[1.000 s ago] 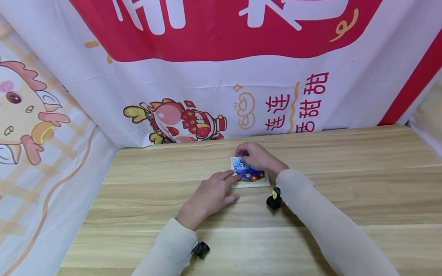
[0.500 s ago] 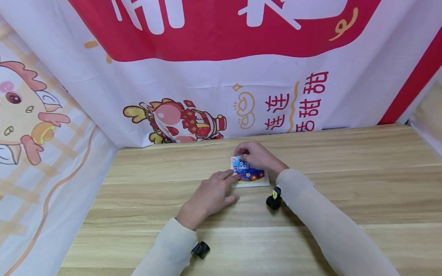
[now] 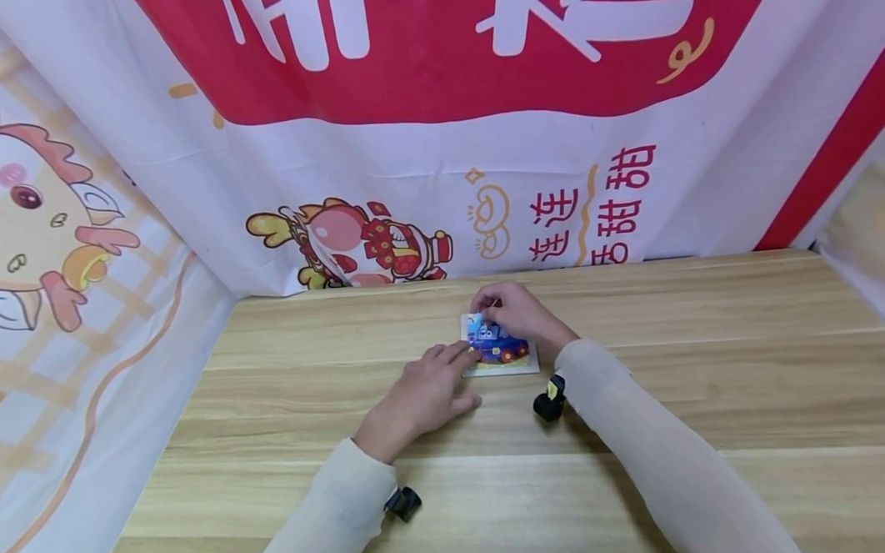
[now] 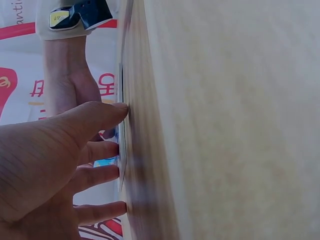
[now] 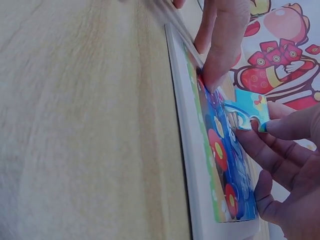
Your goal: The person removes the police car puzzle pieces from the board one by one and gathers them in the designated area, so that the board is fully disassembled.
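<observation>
A small square jigsaw puzzle with a blue cartoon car in a white tray point(image 3: 501, 350) lies flat on the light wooden table point(image 3: 717, 362), near its middle. The right hand point(image 3: 515, 313) pinches a light-blue puzzle piece point(image 5: 247, 111) at the puzzle's far corner. The left hand point(image 3: 419, 395) lies flat with straight fingers point(image 5: 220, 45), fingertips pressing the puzzle's near-left edge.

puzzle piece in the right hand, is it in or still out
Out. The right hand holds the puzzle piece tilted up off the puzzle.
</observation>
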`<state>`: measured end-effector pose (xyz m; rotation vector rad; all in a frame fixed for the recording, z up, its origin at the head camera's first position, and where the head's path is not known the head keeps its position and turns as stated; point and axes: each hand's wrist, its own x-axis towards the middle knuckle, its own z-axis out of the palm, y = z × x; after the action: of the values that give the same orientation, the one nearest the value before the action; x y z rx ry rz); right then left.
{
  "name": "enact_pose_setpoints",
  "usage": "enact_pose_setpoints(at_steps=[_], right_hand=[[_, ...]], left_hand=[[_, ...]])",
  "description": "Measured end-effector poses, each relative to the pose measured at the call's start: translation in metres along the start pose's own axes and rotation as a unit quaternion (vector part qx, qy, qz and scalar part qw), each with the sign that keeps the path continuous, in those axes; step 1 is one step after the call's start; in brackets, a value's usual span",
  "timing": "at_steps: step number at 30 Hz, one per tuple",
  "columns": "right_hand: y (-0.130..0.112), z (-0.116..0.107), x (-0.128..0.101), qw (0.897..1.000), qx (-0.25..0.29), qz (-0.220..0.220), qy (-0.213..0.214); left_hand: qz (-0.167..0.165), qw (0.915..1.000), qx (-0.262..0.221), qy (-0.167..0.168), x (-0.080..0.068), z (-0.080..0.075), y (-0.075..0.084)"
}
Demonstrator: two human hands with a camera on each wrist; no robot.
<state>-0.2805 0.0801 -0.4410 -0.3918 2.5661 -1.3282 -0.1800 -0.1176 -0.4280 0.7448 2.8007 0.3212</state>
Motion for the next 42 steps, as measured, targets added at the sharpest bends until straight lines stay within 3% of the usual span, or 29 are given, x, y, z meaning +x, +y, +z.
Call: enact_pose_setpoints(at_steps=[14,24,42], right_hand=[[0.007,-0.011,-0.002,1.000,0.016,0.022,-0.001],[0.023,-0.039,-0.008,0.999,0.032,0.012,0.013],[0.050,-0.093,-0.031,0.998,0.004,0.055,0.039]], left_hand=[[0.001,1.0000,-0.002,-0.001,-0.001,-0.002,0.000],[-0.006,0.9999,-0.006,-0.014,0.001,-0.001,-0.001],[-0.012,0.9997,-0.006,-0.018,0.000,-0.001,0.000]])
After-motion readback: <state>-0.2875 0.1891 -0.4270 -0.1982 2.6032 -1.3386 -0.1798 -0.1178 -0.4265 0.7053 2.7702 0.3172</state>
